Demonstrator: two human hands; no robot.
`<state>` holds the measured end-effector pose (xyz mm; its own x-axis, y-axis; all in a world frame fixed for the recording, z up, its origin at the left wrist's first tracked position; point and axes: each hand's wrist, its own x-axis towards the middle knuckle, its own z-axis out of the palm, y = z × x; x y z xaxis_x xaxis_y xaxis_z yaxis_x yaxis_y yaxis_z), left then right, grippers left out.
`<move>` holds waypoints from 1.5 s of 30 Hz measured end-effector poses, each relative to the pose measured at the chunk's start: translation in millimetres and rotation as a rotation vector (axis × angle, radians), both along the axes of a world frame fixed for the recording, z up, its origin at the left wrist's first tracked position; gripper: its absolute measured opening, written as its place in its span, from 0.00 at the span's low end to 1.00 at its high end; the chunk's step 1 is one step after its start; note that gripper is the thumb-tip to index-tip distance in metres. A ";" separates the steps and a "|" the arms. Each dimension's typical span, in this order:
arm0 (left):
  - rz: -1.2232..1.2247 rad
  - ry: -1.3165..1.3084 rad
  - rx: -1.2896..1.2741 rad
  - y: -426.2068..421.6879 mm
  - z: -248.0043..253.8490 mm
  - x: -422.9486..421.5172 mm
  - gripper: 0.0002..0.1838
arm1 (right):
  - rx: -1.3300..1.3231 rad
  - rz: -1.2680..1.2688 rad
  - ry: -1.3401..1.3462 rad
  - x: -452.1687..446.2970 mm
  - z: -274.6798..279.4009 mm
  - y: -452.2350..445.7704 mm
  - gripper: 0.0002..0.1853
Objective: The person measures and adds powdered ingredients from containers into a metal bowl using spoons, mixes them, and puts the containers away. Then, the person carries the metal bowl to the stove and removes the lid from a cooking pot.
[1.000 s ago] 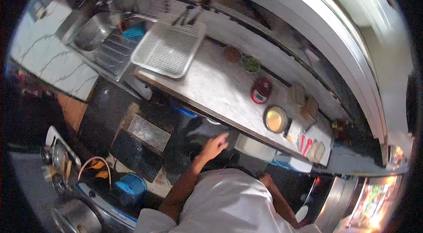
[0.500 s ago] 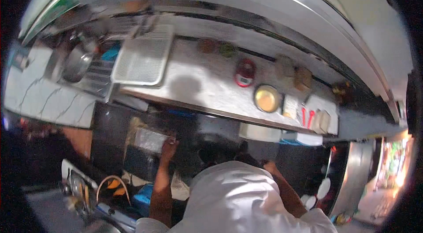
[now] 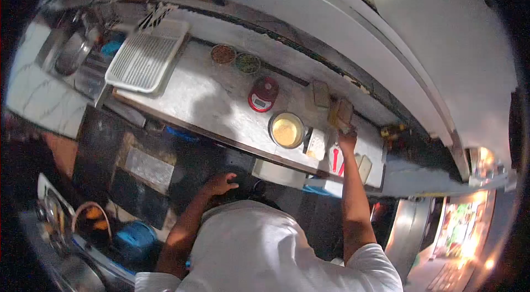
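My right hand reaches over the counter to the near end of a brown container; its fingers are too small and dark to tell whether they grip it. Just left of that container lies a greenish rectangular container. Nearer the counter's front edge are a white pack, red-handled utensils and a pale container. A metal bowl with yellowish contents stands left of these, beside a red scale. My left hand hangs before the counter, empty, fingers apart.
On the counter stand a white dish rack and round containers of brown and green contents. A sink with a metal pot lies left. Behind me are a blue container and a basket handle.
My right hand has moved from beside my body out to the brown container. My left hand has moved right, away from the clear-wrapped box below the counter. The view has shifted right.
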<state>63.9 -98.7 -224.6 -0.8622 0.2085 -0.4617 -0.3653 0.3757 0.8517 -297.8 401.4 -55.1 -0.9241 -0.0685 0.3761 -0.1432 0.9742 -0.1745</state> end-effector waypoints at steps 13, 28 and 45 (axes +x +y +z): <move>0.242 -0.029 -0.169 65.8 120.4 3.0 0.39 | 0.607 0.129 -0.434 -125.7 22.3 -31.0 0.39; 0.290 -0.136 1.410 133.6 162.0 -140.8 0.43 | -0.884 0.390 -0.512 200.9 76.9 -181.3 0.48; 0.326 -0.380 1.212 87.4 161.0 -70.4 0.46 | -0.599 0.544 -0.562 172.6 81.4 -252.6 0.15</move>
<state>-6.5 -11.3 -63.7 -0.8096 0.4687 -0.3534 -0.5843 -0.7013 0.4084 -125.2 148.9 26.3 -0.8777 -0.4791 0.0035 -0.2913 0.5279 -0.7978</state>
